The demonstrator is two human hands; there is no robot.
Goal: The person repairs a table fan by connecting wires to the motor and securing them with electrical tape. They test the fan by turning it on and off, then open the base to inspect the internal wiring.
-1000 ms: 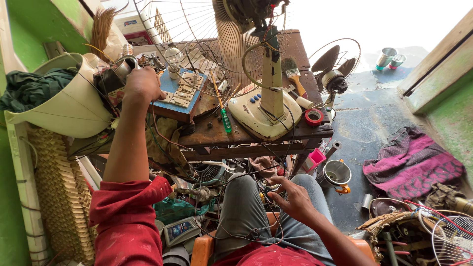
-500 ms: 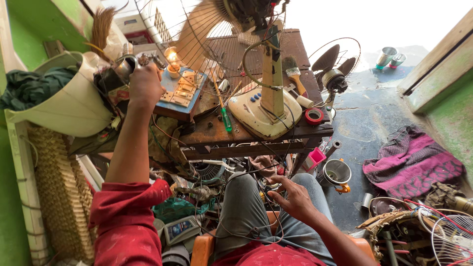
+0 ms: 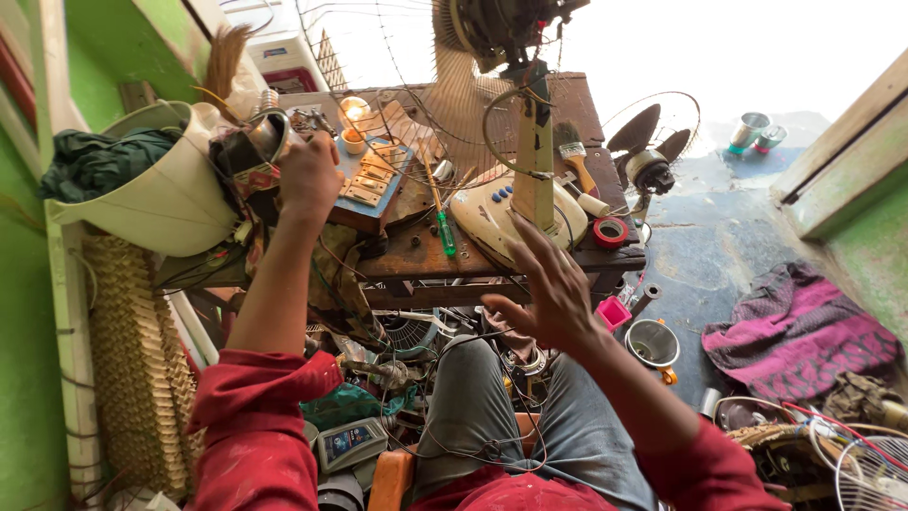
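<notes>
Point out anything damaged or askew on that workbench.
The pedestal fan stands on the wooden table with its wire guard hanging loose and bent. A second fan at the right edge has no guard.

Colours as observed: red long sleeves (image 3: 255, 426) and grey trousers (image 3: 473, 407) on the person. Dark brown stained wooden desk (image 3: 416, 251). Cream plastic fan base (image 3: 501, 222) with blue buttons. Green-handled screwdriver (image 3: 445, 232). Red roll of tape (image 3: 610, 231). White plastic tub (image 3: 161, 199) holding dark green cloth (image 3: 99, 161). Magenta and black striped fabric (image 3: 799, 331) on the grey-blue floor (image 3: 719, 246). Bright green walls (image 3: 28, 378).
</notes>
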